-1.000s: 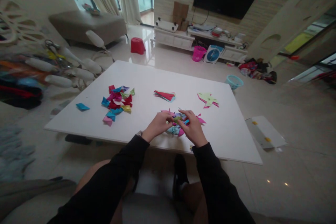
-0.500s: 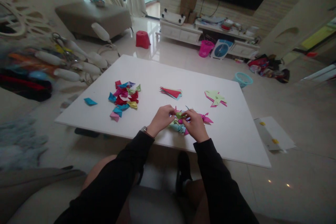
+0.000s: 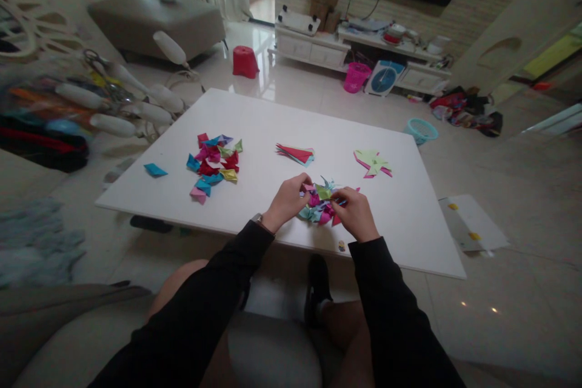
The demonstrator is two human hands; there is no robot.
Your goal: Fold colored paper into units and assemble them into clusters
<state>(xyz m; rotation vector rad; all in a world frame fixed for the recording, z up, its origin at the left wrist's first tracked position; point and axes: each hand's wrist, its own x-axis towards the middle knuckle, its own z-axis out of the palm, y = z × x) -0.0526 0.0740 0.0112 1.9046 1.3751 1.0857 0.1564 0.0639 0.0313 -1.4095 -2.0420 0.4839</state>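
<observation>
A yellow-green folded paper piece (image 3: 324,193) is pinched at its right side by my right hand (image 3: 357,212), thumb against fingers. My left hand (image 3: 290,199) is on the other side, fingers curled together next to a pink bit of paper (image 3: 308,188); what it grips, if anything, I cannot make out. Just below and around my fingers lies a heap of folded paper pieces (image 3: 311,213) in light blue, magenta and red, partly covered by my hands. Pointed light-blue tips (image 3: 328,182) stick up behind the green piece.
The white table (image 3: 254,115) carries a pile of colourful folded papers (image 3: 213,163) and a lone blue one (image 3: 155,170) on the left. A red and blue-green paper stack (image 3: 295,154) lies mid-table. Green-and-pink paper shapes (image 3: 373,163) lie right. A small sticker (image 3: 341,246) marks the near edge.
My hands have drawn apart slightly, and the green piece now sits at my right fingertips, more in view. My right hand has shifted right. The whole view has moved a little.
</observation>
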